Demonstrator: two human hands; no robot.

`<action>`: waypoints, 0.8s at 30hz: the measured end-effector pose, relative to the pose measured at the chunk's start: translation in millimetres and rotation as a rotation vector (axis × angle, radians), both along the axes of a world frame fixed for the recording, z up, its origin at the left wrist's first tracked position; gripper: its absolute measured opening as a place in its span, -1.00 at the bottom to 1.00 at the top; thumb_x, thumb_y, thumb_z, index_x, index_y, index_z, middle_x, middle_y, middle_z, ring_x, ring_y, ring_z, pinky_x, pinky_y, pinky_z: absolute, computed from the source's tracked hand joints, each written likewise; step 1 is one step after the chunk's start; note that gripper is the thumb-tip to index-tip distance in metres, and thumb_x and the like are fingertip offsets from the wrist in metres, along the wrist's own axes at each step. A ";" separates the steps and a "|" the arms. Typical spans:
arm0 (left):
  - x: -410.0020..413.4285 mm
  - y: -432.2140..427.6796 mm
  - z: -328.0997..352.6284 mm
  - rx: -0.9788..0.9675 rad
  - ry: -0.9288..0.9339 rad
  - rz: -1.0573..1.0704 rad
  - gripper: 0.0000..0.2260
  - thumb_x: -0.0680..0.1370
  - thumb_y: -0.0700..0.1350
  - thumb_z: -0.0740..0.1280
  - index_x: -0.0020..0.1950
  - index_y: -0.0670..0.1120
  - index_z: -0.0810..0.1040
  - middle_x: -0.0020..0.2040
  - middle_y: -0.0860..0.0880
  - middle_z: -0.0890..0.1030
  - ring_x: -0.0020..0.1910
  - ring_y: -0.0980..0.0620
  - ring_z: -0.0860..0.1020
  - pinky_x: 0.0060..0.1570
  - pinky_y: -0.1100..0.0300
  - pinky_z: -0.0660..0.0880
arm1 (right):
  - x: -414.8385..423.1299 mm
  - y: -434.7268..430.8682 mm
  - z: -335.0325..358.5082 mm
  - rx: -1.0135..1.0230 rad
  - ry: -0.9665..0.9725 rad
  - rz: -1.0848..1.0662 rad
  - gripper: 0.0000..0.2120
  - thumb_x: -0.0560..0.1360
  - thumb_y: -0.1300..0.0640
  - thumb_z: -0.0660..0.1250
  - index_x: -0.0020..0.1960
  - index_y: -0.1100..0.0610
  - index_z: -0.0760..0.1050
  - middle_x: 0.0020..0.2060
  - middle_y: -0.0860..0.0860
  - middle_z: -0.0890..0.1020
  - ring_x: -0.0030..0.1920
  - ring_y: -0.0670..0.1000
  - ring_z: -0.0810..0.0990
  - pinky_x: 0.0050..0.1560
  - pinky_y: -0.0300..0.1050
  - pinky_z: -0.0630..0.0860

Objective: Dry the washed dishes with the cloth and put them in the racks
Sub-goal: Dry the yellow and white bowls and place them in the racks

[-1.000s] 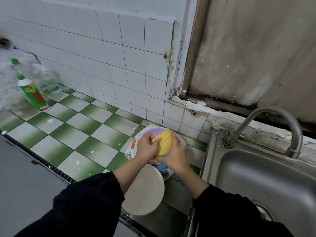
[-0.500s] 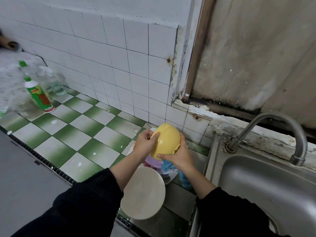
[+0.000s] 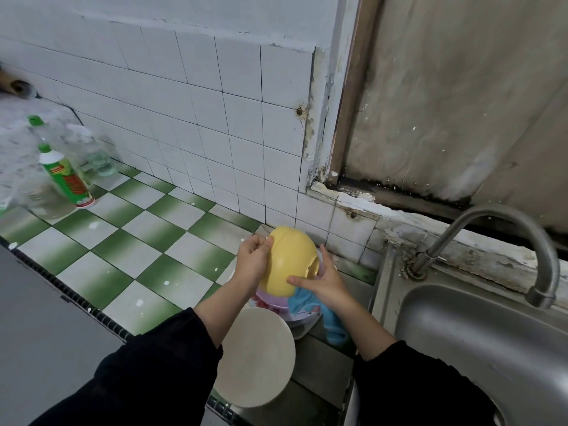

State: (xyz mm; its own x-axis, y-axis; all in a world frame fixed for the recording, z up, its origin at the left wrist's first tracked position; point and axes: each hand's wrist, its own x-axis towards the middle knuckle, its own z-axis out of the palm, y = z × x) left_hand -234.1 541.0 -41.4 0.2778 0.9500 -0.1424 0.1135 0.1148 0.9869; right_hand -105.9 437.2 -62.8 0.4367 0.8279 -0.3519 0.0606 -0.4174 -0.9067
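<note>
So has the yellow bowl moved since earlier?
Yes. The yellow bowl rose toward the wall tiles, now hiding the purple dish rim that earlier showed above it.

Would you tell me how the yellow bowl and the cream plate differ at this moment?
The yellow bowl is deep and domed; the cream plate looks flat.
The yellow bowl is held tilted, its outside towards the camera, by the left hand and right hand; the cream plate lies untouched below them.
The yellow bowl shows almost whole; the left sleeve hides part of the cream plate.
Both are round and plain.
</note>
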 end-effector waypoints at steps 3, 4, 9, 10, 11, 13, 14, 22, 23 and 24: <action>0.9 0.5 1.5 -0.029 -0.033 -0.024 -0.71 0.61 -0.13 0.30 -0.31 -0.10 0.39 -0.32 -0.08 0.38 -0.28 0.00 0.33 -0.26 0.13 0.26 | 3.4 1.3 -1.3 0.034 0.016 0.080 0.45 0.00 -0.05 0.67 0.58 -0.10 -0.27 0.54 0.05 0.14 0.49 0.14 0.22 0.45 0.22 0.26; 1.3 0.0 2.5 -0.027 -0.047 -0.041 -0.72 0.61 -0.12 0.30 -0.30 -0.11 0.40 -0.31 -0.09 0.39 -0.27 0.00 0.34 -0.25 0.13 0.26 | 3.2 1.3 -1.7 0.059 0.004 0.075 0.41 0.05 0.03 0.68 0.57 -0.10 -0.26 0.52 0.05 0.16 0.48 0.15 0.23 0.44 0.21 0.27; -1.0 -2.6 10.8 0.008 -0.055 -0.202 -0.74 0.63 -0.10 0.27 -0.27 -0.07 0.48 -0.43 0.11 0.48 -0.38 0.13 0.41 -0.34 0.26 0.33 | 5.1 -0.7 -4.3 0.180 -0.053 0.009 0.25 0.02 -0.03 0.67 0.52 -0.14 0.00 0.38 -0.02 0.30 0.37 0.10 0.34 0.31 0.13 0.43; -1.8 -3.0 11.8 0.025 -0.051 -0.220 -0.76 0.63 -0.11 0.26 -0.24 -0.07 0.51 -0.41 0.11 0.50 -0.36 0.13 0.43 -0.35 0.28 0.34 | 6.0 -1.2 -6.3 0.187 -0.070 0.002 0.23 0.04 -0.02 0.69 0.51 -0.16 0.02 0.37 -0.04 0.30 0.36 0.09 0.34 0.31 0.16 0.44; -2.2 -3.4 12.7 0.041 -0.048 -0.225 -0.78 0.63 -0.11 0.27 -0.21 -0.08 0.53 -0.38 0.08 0.52 -0.34 0.11 0.44 -0.34 0.26 0.35 | 6.9 -1.4 -8.8 0.200 -0.087 -0.006 0.22 0.06 0.01 0.70 0.51 -0.17 0.03 0.36 -0.06 0.31 0.35 0.07 0.35 0.30 0.17 0.44; -2.5 -5.7 13.4 0.061 -0.037 -0.210 -0.79 0.62 -0.12 0.28 -0.20 -0.10 0.55 -0.37 0.05 0.51 -0.33 0.10 0.44 -0.33 0.27 0.36 | 6.0 -2.9 -11.2 0.227 -0.098 -0.023 0.19 0.10 0.07 0.71 0.51 -0.17 0.05 0.33 -0.08 0.32 0.32 0.05 0.36 0.28 0.15 0.45; -2.1 -7.2 13.4 0.069 -0.026 -0.196 -0.80 0.62 -0.13 0.28 -0.19 -0.11 0.55 -0.38 0.05 0.50 -0.34 0.12 0.44 -0.34 0.29 0.36 | 5.2 -3.7 -12.3 0.233 -0.100 -0.034 0.18 0.10 0.09 0.71 0.51 -0.16 0.07 0.33 -0.08 0.32 0.32 0.05 0.36 0.28 0.14 0.46; 4.3 -13.5 15.7 0.114 0.110 -0.106 -0.83 0.61 -0.09 0.31 -0.12 -0.12 0.60 -0.41 0.07 0.46 -0.36 0.10 0.38 -0.30 0.20 0.32 | 3.7 -9.6 -12.0 0.271 -0.114 -0.075 0.22 0.05 0.03 0.72 0.52 -0.20 0.07 0.36 -0.09 0.30 0.33 0.04 0.35 0.28 0.15 0.46; 5.5 -14.2 16.4 0.115 0.124 -0.089 -0.84 0.60 -0.07 0.31 -0.12 -0.09 0.60 -0.41 0.09 0.47 -0.35 0.09 0.39 -0.28 0.19 0.32 | 4.1 -10.1 -10.9 0.278 -0.117 -0.078 0.22 0.06 0.06 0.72 0.52 -0.17 0.07 0.36 -0.08 0.30 0.32 0.03 0.35 0.28 0.13 0.46; 6.9 -15.0 17.1 0.115 0.132 -0.070 -0.84 0.60 -0.06 0.31 -0.14 -0.06 0.60 -0.42 0.10 0.46 -0.35 0.09 0.39 -0.26 0.18 0.32 | 4.6 -10.6 -9.7 0.284 -0.121 -0.080 0.20 0.08 0.08 0.72 0.52 -0.16 0.08 0.35 -0.08 0.30 0.32 0.03 0.35 0.28 0.11 0.45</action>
State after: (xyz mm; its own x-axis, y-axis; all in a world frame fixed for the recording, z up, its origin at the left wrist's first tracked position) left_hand -227.1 526.0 -24.3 0.3297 0.9412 -0.0737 0.2471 -0.0107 0.9689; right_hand -101.3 426.5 -72.5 0.5291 0.8469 -0.0535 0.1522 -0.1567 -0.9759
